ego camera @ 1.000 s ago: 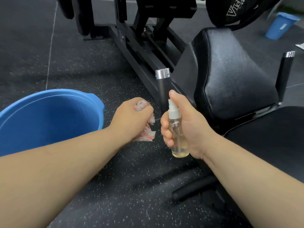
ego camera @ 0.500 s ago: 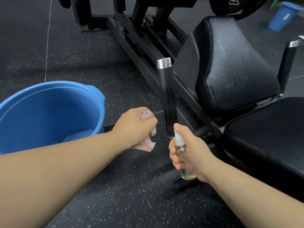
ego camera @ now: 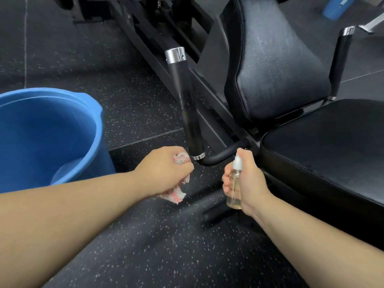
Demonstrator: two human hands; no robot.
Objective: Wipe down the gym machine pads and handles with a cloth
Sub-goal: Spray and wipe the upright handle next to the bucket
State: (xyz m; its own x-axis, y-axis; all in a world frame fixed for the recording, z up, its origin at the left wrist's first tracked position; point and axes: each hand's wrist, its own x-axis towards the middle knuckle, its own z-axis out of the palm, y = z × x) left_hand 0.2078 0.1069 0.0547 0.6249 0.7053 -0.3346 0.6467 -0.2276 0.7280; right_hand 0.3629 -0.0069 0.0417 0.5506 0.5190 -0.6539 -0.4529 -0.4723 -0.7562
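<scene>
- On the speckled black floor [ego camera: 145,246], beside the gym machine, both hands are held low in front of the near handle [ego camera: 185,100].
- The left hand [ego camera: 164,169] is closed in a fist round a bunched pink-and-white cloth [ego camera: 175,195]; tufts stick out above and below the fist. The cloth sits just beside the chrome collar at the handle's lower end, and I cannot tell whether they touch.
- The right hand [ego camera: 247,181] is wrapped round a small clear spray bottle [ego camera: 234,196], which it holds upright with a finger on top of the white pump head. Pale liquid fills the lower part of the bottle.
- The near handle is black with a chrome cap and leans slightly, rising from a bent black tube beyond the two hands.
- Right of it stands the black back pad [ego camera: 276,65], with the seat pad [ego camera: 332,146] below it and a second handle [ego camera: 340,61] on its far side.
- A blue bucket [ego camera: 41,132] stands on the floor at the left, near the left forearm, with a little liquid at its bottom.
</scene>
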